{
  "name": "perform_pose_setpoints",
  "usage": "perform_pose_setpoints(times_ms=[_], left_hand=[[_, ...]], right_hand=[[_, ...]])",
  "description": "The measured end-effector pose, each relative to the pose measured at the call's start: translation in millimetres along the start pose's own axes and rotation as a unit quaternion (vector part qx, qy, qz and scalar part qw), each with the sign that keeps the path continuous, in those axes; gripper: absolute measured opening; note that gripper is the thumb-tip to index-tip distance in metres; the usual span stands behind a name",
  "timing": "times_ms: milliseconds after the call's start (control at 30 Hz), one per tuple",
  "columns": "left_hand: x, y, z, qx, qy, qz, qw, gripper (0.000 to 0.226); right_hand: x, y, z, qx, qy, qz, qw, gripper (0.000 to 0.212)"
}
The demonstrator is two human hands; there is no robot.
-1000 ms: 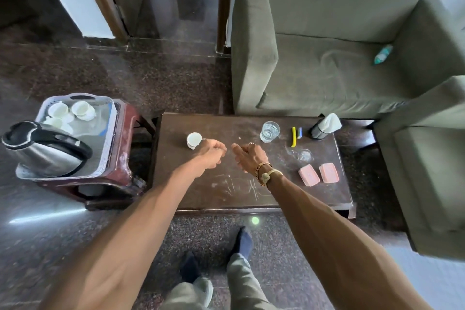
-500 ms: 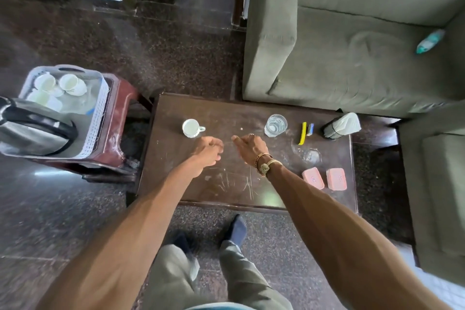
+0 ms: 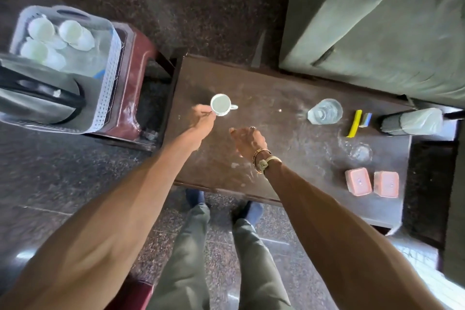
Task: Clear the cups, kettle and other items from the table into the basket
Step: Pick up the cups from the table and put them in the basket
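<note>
Since the left hand (image 3: 202,118) meets the cup (image 3: 221,106) only at its rim, closure unclear, a shallow pinch could topple it.

The basket (image 3: 107,78), holding the kettle (image 3: 32,98), sits on a stool (image 3: 136,78) left of the tabletop (image 3: 276,138). A cup (image 3: 220,105) stands there, left of a glass (image 3: 325,111).

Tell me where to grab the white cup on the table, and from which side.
Pinch the white cup by its rim on the left side, coming from above with the left hand. It stands upright with its mouth open, and its handle points right, away from that hand, so the bare left wall is free. The basket also lies to that side.
</note>
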State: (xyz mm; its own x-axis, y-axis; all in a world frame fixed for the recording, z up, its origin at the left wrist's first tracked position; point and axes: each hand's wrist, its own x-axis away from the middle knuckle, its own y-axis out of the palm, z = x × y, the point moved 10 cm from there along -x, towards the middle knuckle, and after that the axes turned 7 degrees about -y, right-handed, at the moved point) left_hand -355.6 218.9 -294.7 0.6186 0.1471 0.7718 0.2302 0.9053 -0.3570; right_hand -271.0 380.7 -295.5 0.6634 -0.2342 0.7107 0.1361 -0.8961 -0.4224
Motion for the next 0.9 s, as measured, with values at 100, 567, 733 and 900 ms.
perform_pose_setpoints(times_ms=[100, 567, 733, 900], left_hand=[[-39.5, 0.6, 5.3, -0.031, 0.006, -0.006, 0.999, 0.029], [-137.4, 45.6, -3.2, -0.148, 0.026, -0.055, 0.987, 0.024], [-139.5, 49.6, -17.2, -0.092, 0.024, -0.069, 0.993, 0.04], [-107.0, 35.8, -38.4, 0.017, -0.018, -0.087, 0.996, 0.023]], right_hand=[[-29.1, 18.4, -5.2, -0.017, 0.022, 0.0, 1.0, 0.043], [-129.3, 59.9, 6.6, -0.137, 0.081, 0.08, 0.984, 0.046], [-133.5, 61.0, 12.2, -0.128, 0.092, 0.137, 0.978, 0.042], [-106.5, 49.5, -3.8, -0.073, 0.066, 0.135, 0.986, 0.044]])
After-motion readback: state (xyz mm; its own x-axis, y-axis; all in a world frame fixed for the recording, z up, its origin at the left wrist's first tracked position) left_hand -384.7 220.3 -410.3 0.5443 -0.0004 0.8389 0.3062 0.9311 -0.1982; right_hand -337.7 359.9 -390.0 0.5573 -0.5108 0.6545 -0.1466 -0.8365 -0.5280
